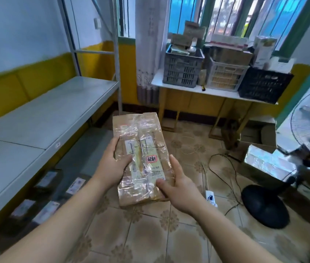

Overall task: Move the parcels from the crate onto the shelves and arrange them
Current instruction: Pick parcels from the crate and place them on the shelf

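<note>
The parcel hangs over the floor, just right of the grey shelf. The left hand has its grip clamped on the left edge with the thumb on top, and the right hand is clamped on the near right corner. I'd hold it level, swing left and lay it flat on the shelf, label up, square to the front edge. It's a flat brown carton under crinkled clear tape, with a white label and red stamp, so probably slippery.
</note>
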Demonstrator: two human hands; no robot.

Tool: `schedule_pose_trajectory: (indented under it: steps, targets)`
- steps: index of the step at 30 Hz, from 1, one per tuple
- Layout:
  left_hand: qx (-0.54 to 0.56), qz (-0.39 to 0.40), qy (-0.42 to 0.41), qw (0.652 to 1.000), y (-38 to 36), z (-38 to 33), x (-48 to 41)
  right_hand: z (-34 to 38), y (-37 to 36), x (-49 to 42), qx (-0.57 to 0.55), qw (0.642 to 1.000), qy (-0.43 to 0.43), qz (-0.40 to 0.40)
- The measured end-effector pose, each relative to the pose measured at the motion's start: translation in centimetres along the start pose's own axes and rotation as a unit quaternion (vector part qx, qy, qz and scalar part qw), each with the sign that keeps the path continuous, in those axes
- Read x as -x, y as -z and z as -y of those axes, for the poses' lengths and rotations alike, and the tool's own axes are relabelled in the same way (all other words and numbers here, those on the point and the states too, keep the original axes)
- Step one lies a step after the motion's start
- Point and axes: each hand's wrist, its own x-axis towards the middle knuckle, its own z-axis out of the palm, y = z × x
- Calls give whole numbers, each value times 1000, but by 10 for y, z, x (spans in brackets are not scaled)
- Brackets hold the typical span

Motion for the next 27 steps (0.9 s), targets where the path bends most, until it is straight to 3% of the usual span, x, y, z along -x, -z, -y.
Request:
schedule_pose_trajectory:
  steps: [7,16,27]
  targets:
    - [13,-6,72,997,-31,21,-95,-15,22,-114,6,999,2,53]
    - [65,-96,153,981,-64,29,-203,-6,73,-270,56,983,47,167]
    - [50,-186,238,952,-29,92,-296,37,22,-417,151,943,82,286]
